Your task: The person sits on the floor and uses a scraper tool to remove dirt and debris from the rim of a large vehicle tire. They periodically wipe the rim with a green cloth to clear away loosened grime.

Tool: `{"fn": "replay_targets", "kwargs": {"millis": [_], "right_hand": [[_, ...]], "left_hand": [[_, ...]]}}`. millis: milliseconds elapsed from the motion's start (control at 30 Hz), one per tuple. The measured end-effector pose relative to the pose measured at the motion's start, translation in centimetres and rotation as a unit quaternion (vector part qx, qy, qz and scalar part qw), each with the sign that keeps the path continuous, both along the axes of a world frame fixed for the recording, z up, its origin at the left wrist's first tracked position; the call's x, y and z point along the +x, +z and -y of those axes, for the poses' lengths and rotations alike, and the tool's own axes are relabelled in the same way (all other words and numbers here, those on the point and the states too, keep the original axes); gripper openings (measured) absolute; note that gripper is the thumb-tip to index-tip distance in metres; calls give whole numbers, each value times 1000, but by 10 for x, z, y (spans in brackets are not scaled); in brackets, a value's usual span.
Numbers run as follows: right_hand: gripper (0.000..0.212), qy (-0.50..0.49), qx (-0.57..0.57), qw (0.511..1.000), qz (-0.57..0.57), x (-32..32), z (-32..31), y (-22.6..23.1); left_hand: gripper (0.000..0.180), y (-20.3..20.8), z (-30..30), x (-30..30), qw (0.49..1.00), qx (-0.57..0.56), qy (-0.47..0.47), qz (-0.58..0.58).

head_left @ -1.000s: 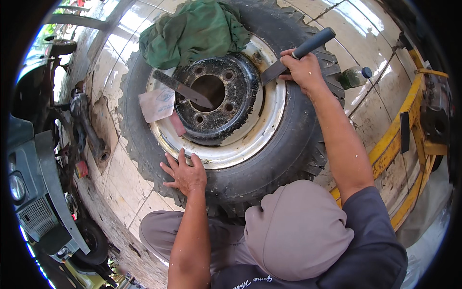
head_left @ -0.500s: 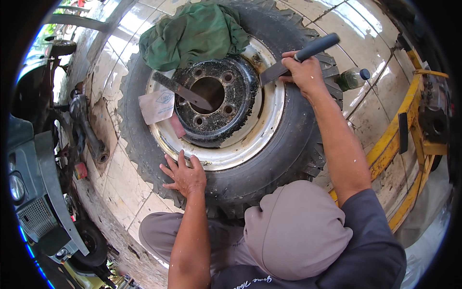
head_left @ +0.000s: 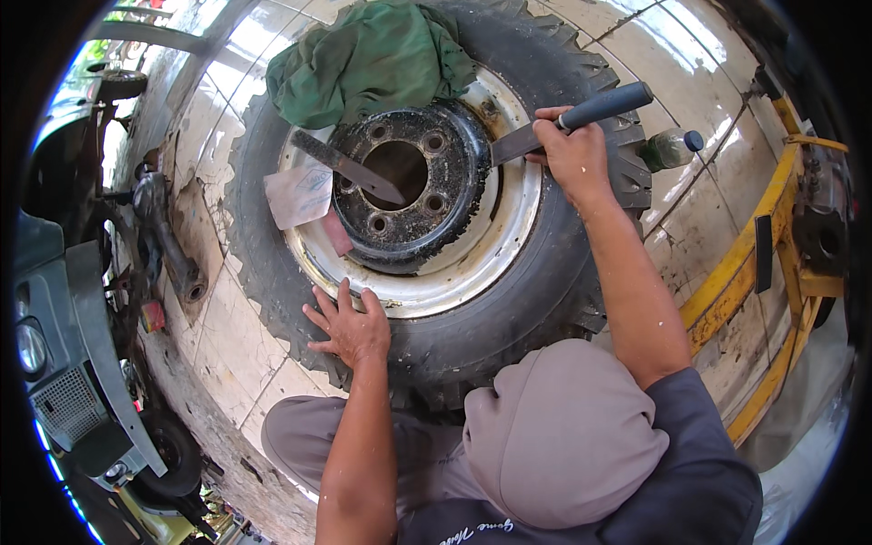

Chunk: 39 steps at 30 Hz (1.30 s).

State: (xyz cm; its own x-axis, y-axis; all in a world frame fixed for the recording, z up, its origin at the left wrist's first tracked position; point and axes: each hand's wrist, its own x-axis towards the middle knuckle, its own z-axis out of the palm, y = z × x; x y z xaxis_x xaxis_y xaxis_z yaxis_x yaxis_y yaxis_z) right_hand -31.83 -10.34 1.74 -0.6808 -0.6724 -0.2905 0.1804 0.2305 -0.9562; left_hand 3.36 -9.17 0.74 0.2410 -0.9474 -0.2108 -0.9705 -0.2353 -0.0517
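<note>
A large black tyre lies flat, its rim rusty white around a worn black centre with bolt holes. In my right hand is a flat-bladed scraper with a dark grey handle. Its blade end meets the right edge of the black centre. My left hand, fingers spread, rests on the sidewall by the rim's lower left edge. Across the centre lies a flat, pointed metal blade. Near it are a beige sheet of sandpaper and a small reddish piece.
A crumpled green cloth drapes over the tyre's far side. A bottle with a blue cap is to the right, before a yellow metal frame. Left, a metal arm part lies on the tiles, near a vehicle front.
My right hand has shifted slightly toward me, and the scraper's handle end has swung a little nearer and right. The left hand stays put.
</note>
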Motion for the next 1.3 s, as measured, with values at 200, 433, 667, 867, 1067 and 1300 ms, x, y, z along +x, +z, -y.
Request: {"fn": "replay_targets", "kwargs": {"millis": [200, 433, 667, 867, 1067, 1300], "right_hand": [[24, -3, -5, 999, -40, 8, 1, 4], [26, -6, -7, 997, -80, 13, -1, -3], [26, 3, -2, 995, -104, 17, -2, 0], [26, -1, -13, 998, -60, 24, -7, 15], [25, 66, -26, 970, -231, 47, -15, 6], [23, 107, -56, 967, -224, 42, -48, -1]], "left_hand": [[53, 1, 0, 2, 1000, 2, 3, -1], [53, 0, -1, 4, 1000, 0, 7, -5], [52, 1, 0, 2, 1000, 0, 4, -7], [52, -2, 0, 5, 1000, -8, 3, -14], [52, 0, 1, 5, 1000, -6, 2, -16], [52, -2, 1, 4, 1000, -11, 3, -20]]}}
